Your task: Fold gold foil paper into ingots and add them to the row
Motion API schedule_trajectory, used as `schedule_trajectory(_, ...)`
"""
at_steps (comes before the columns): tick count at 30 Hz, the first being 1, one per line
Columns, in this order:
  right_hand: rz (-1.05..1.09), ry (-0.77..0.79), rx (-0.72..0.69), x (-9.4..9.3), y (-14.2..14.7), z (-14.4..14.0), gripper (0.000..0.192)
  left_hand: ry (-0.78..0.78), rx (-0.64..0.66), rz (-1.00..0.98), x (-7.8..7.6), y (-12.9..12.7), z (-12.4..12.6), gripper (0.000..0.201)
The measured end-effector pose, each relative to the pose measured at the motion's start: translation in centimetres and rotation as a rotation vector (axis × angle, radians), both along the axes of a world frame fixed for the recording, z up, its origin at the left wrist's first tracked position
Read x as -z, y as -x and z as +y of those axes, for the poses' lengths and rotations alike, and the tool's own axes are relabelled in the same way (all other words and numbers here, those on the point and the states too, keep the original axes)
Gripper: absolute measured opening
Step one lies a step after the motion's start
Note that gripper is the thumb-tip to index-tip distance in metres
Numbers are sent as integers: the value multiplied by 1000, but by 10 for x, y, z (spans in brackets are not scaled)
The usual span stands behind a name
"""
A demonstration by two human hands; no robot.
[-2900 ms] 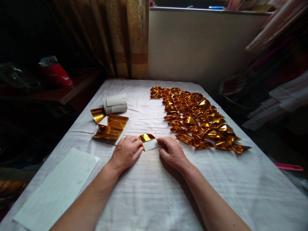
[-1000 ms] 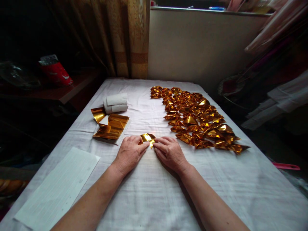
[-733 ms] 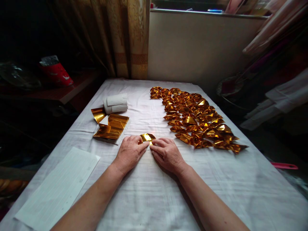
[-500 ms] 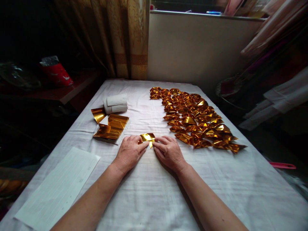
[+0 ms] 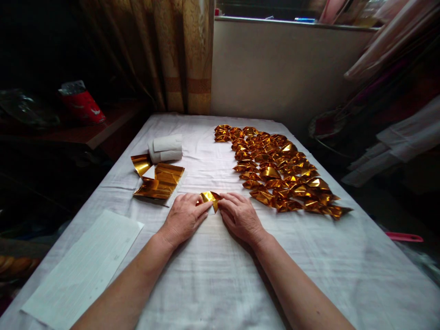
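Between my two hands, a small sheet of gold foil paper (image 5: 208,197) is being bent, with a pointed flap hanging toward me. My left hand (image 5: 185,215) grips its left end between thumb and fingers. On the right end, the fingers of my right hand (image 5: 240,215) are closed too, and they cover that edge. Both hands rest low on the white cloth (image 5: 206,279). To the right lie several rows of folded gold foil pieces (image 5: 270,173), pointed at their ends and puffed in the middle.
Loose gold foil sheets (image 5: 167,179) lie at the left, beside a white paper roll (image 5: 167,149). Nearer me on that side is a flat white sheet (image 5: 82,270). A red container (image 5: 82,106) stands on a dark side table. A curtain (image 5: 182,59) hangs behind.
The foil paper between my hands has curved and its right part has folded in, so less of its flat face shows. My hands have barely shifted.
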State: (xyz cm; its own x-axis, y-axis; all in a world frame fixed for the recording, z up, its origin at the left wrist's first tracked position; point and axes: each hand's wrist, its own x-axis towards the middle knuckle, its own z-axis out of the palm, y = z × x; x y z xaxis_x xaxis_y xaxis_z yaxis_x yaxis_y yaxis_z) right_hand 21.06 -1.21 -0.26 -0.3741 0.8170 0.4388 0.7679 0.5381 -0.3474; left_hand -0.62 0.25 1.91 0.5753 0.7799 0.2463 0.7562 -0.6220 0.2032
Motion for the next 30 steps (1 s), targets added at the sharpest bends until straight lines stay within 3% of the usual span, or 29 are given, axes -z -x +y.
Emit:
schedule_trajectory(7,-15,33,-46,1,-1,1,24,125,78,-142,6,21,12,49)
schedule_trajectory(17,-120,82,-68,-8,-4,11,18,34,92,-263,13,22,15,8)
schedule_trajectory(24,-189,78,-81,-14,-3,15,17,4,11,-320,13,21,15,9)
schedule_trajectory(30,-183,112,-80,-15,-2,14,22,7,138,-212,11,24,18,13)
